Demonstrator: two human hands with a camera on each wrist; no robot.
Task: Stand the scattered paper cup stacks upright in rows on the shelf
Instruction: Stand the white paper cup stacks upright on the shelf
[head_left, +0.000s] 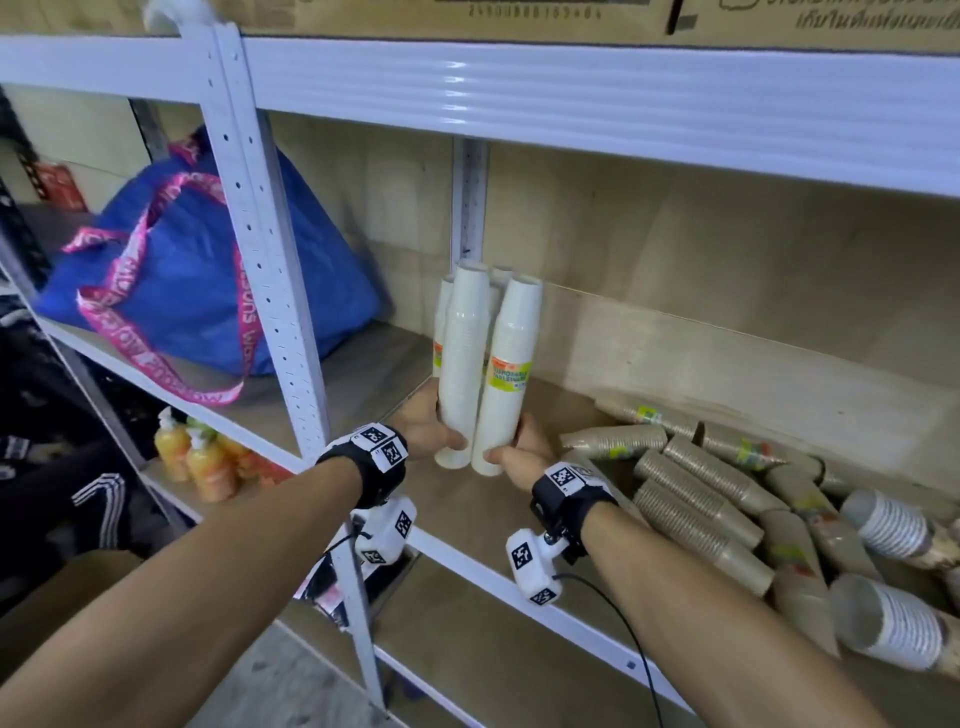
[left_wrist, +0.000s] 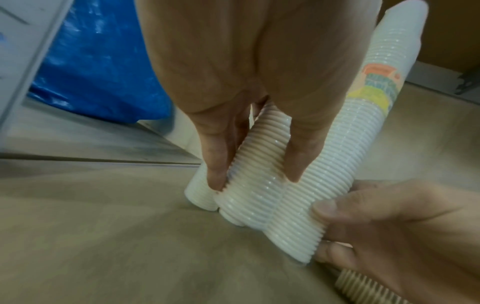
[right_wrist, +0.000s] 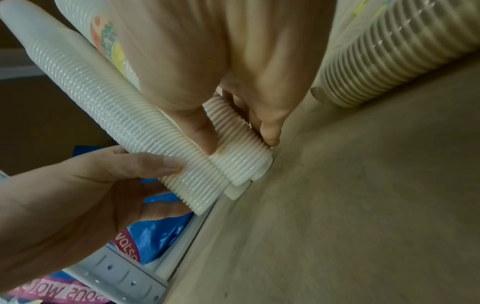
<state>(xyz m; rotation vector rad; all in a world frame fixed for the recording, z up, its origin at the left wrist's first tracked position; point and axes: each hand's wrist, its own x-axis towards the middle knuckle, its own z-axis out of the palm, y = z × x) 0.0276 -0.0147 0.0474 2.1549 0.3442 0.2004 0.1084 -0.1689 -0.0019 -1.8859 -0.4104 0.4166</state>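
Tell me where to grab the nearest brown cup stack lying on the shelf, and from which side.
Judging by its pose, grip the brown cup stack around its middle, coming from above: it lies flat on the shelf, neighbours crowd its far side, and the ribbed sleeve gives purchase.

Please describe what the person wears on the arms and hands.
Both forearms are bare, without sleeves or gloves. Each wrist carries a black strap with white square-patterned marker tiles and a white camera box underneath, also marked. A thin black cable runs from the right box.
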